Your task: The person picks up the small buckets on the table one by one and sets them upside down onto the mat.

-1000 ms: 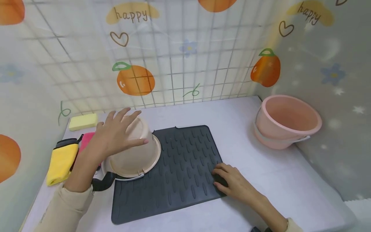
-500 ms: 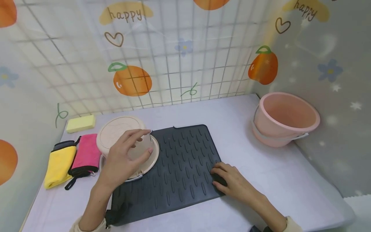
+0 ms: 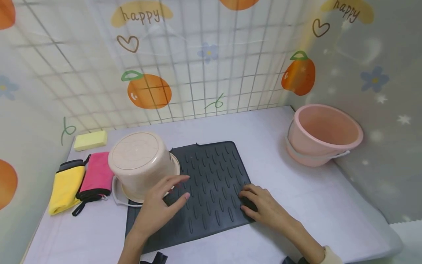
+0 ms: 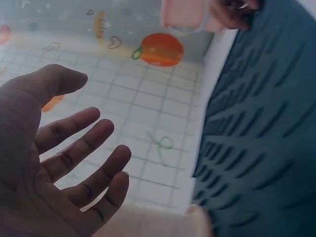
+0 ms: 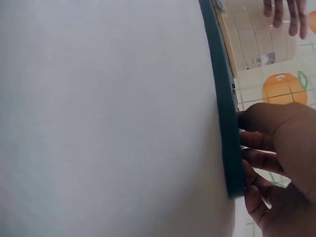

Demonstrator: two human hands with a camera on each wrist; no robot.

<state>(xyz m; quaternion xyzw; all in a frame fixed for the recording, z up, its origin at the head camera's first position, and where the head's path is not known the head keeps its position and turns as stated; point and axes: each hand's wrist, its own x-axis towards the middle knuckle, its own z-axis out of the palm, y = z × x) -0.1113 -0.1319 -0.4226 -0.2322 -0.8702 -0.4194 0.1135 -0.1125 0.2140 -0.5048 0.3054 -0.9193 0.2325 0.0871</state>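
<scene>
My left hand (image 3: 160, 206) hovers over the front left of a dark ribbed rubber mat (image 3: 214, 176), fingers spread and holding nothing. The left wrist view shows its palm and loosely bent fingers (image 4: 81, 148) with only air among them. Just behind it, a cream bucket (image 3: 140, 165) stands upside down, overlapping the mat's left side, its handle lying by the rim. With fingers and thumb gently bent, my right hand (image 3: 268, 209) rests on the mat's right edge. In the right wrist view its fingertips (image 5: 253, 157) touch the top face of the mat (image 5: 224, 113).
A second bucket, pink (image 3: 306, 145), stands upright at the back right with its handle down. Left of the cream bucket lie a pink cloth (image 3: 97, 172), a yellow cloth (image 3: 67, 189) and a pale yellow sponge (image 3: 90, 140). A patterned curtain (image 3: 211, 77) hangs behind the table.
My left hand has moved from over the upturned bucket toward me and rightward, uncovering the bucket and the pink cloth. My right hand stays on the mat's edge.
</scene>
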